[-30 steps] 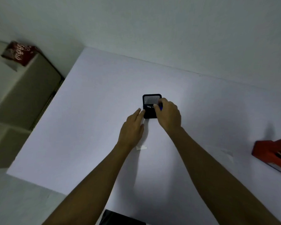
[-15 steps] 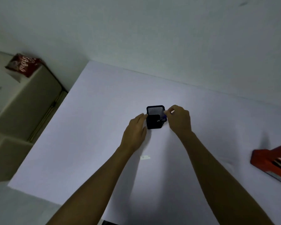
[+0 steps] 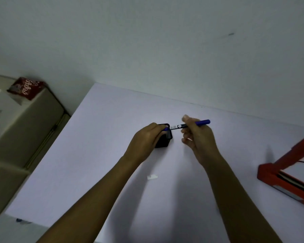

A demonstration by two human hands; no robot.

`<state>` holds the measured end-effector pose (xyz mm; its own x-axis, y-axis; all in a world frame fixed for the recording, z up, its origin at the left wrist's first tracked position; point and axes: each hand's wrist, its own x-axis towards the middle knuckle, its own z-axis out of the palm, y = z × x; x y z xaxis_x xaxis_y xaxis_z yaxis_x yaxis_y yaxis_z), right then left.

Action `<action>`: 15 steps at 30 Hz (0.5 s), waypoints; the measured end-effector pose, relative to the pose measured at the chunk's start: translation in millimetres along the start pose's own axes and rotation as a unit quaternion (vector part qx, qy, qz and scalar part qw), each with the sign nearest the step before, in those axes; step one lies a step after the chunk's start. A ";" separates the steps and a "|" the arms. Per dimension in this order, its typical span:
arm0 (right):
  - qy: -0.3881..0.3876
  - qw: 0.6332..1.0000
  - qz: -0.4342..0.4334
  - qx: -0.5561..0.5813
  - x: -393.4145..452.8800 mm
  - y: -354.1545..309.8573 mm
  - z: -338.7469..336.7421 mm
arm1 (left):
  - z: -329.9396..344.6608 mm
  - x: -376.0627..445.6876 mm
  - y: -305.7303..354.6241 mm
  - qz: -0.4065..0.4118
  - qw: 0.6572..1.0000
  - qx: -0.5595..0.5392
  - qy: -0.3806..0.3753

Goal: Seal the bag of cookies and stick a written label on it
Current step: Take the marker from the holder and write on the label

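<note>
A blue pen lies level in the air above a black mesh pen holder at the middle of the white table. My right hand grips the pen around its middle, just right of the holder. My left hand covers the holder's left side, and its fingertips pinch the pen's left end over the holder's rim. A small white label lies flat on the table nearer to me, between my forearms. No bag of cookies shows on the table.
A red heat sealer with its arm raised stands at the table's right edge. Left of the table are cardboard boxes, with a red snack packet on top. A pale wall runs behind the table.
My right hand has lifted the blue pen out of the holder and turned it level. My left hand has moved from beside the holder onto the pen's left end.
</note>
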<state>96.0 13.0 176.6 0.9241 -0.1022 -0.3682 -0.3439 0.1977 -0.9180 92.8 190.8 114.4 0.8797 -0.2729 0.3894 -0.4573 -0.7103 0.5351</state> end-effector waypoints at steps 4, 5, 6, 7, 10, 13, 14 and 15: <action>0.024 0.999 0.007 -0.045 -6.1 1.1 15.6 | -14.7 -3.6 27.5 -0.017 0.996 -0.054 -0.069; 0.036 0.998 0.006 -0.048 -6.2 0.0 14.9 | -18.6 -4.9 31.8 -0.029 0.994 -0.070 -0.081; 0.041 0.998 0.008 -0.043 -5.4 0.0 13.8 | -21.7 -5.6 34.7 -0.040 0.992 -0.083 -0.090; 0.039 0.998 0.013 -0.039 -5.9 0.7 13.5 | -23.3 -5.9 37.7 -0.051 0.989 -0.102 -0.096; 0.031 0.999 0.035 -0.024 -4.5 7.3 13.4 | -24.2 -12.0 46.7 -0.117 0.957 -0.240 -0.112; 0.119 0.980 0.038 0.153 12.8 -1.6 -23.0 | -35.0 -38.2 17.2 -0.300 0.863 -0.404 -0.039; 0.157 0.974 0.018 0.163 18.6 -8.3 -43.6 | -42.5 -55.5 -1.9 -0.344 0.846 -0.407 -0.016; 0.184 0.973 -0.003 0.137 21.9 -14.9 -62.0 | -49.6 -73.7 -22.6 -0.367 0.850 -0.377 -0.005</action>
<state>111.0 -52.7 173.1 0.7862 -0.4359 -0.4380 -0.2352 0.4444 -0.8644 31.8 259.1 110.8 0.9634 0.0562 -0.2621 0.2658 -0.0740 0.9612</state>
